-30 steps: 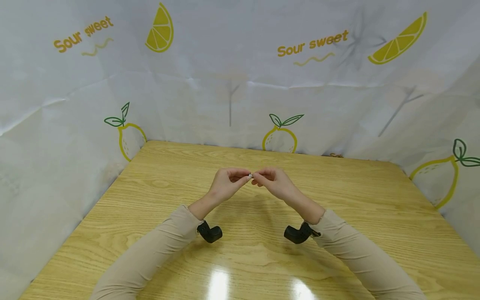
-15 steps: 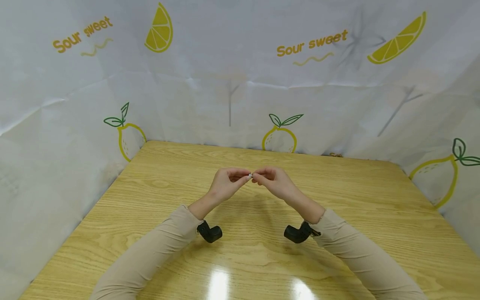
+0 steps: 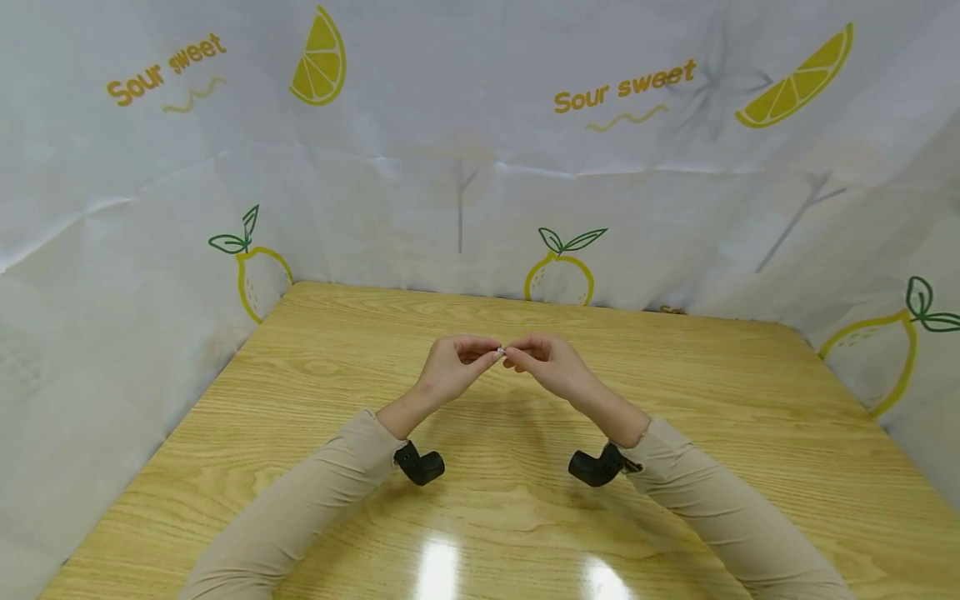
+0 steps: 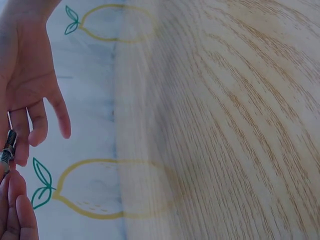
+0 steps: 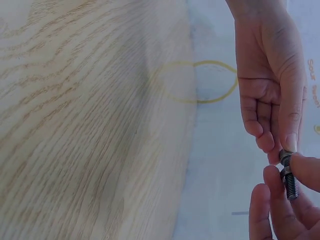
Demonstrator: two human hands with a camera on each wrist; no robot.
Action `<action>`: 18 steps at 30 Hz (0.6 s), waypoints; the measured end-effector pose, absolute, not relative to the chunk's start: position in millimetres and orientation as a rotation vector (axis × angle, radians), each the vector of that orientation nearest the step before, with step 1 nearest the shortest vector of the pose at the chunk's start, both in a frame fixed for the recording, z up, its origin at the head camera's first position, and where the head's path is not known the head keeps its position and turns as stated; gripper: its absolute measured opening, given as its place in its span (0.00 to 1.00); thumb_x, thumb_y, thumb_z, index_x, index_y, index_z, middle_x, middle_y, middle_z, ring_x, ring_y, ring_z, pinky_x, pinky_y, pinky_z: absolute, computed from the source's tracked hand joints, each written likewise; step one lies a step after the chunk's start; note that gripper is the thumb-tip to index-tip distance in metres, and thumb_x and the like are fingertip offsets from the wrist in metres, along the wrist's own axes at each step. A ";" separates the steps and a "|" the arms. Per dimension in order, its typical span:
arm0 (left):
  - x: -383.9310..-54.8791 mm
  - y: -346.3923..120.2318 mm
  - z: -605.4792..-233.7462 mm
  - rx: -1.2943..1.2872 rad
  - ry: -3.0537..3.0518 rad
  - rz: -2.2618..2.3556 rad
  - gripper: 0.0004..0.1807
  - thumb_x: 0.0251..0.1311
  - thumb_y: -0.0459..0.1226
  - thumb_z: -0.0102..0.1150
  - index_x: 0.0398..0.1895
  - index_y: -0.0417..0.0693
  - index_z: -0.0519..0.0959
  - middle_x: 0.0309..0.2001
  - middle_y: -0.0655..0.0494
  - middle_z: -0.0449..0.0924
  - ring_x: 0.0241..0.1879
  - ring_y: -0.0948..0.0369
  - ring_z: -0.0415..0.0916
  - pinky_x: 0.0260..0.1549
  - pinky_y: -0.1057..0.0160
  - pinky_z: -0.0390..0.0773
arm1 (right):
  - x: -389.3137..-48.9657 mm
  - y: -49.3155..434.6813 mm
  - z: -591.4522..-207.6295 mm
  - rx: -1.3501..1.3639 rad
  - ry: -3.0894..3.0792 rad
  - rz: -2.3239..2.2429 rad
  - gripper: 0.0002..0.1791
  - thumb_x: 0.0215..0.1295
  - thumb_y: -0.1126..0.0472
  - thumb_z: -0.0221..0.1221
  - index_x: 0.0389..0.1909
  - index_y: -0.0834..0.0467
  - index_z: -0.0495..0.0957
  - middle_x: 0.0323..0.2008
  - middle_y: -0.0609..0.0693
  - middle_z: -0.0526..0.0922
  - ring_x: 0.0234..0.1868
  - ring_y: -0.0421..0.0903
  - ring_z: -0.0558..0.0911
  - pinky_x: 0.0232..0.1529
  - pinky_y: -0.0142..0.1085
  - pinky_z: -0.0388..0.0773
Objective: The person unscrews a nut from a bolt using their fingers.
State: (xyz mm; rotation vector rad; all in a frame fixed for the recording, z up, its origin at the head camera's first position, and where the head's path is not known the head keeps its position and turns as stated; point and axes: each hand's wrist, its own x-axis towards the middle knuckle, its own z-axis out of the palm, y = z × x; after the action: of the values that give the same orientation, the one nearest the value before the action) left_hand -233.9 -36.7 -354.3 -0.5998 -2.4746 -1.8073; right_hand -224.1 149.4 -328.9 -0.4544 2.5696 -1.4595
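Observation:
Above the table, my left hand (image 3: 450, 367) and right hand (image 3: 551, 365) meet fingertip to fingertip around a small metal bolt (image 3: 501, 351). In the right wrist view the dark threaded bolt (image 5: 292, 191) shows a ring-like nut (image 5: 286, 172) partway along it. The left hand (image 5: 272, 75) comes from the top and pinches the bolt's head end. From the lower right, the right hand (image 5: 285, 220) pinches around the nut, its thumb and index finger on either side. The threaded tip sticks out past these fingers. In the left wrist view the bolt (image 4: 11, 137) is partly hidden by fingers.
A wood-grain table (image 3: 495, 517) lies under both hands. White cloth (image 3: 405, 200) printed with lemons hangs behind it and at both sides. Black wrist cameras (image 3: 424, 467) hang inward from the beige sleeves (image 3: 315, 492).
Both hands stay in the same place. Only the bright glint on the metal between the fingertips varies slightly.

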 end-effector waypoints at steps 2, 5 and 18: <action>-233.8 -36.3 -354.0 -0.601 -2.474 -1.803 0.13 0.61 0.38 0.59 0.46 0.41 0.82 0.44 0.44 0.84 0.43 0.51 0.82 0.40 0.63 0.81 | -224.0 149.7 -329.3 -0.450 2.585 -1.464 0.17 0.68 0.56 0.54 0.51 0.62 0.76 0.49 0.61 0.80 0.53 0.58 0.78 0.54 0.49 0.76; -233.3 -36.1 -353.1 -0.591 -2.482 -1.803 0.13 0.61 0.37 0.59 0.46 0.42 0.82 0.44 0.44 0.84 0.42 0.52 0.82 0.40 0.64 0.81 | -224.3 150.6 -330.2 -0.462 2.605 -1.464 0.17 0.65 0.57 0.57 0.52 0.61 0.75 0.51 0.60 0.79 0.53 0.56 0.78 0.52 0.45 0.78; -233.2 -36.2 -352.9 -0.597 -2.481 -1.804 0.13 0.61 0.37 0.59 0.46 0.41 0.82 0.44 0.44 0.84 0.41 0.54 0.82 0.40 0.64 0.81 | -224.9 150.9 -330.9 -0.467 2.624 -1.488 0.16 0.66 0.59 0.57 0.50 0.62 0.76 0.48 0.60 0.80 0.50 0.55 0.80 0.50 0.45 0.78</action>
State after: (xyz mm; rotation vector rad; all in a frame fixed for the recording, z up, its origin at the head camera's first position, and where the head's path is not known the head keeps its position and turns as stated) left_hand -233.2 -36.2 -352.9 -0.5974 -2.4807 -1.8040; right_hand -224.9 150.9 -330.9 -0.4667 2.6241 -1.4878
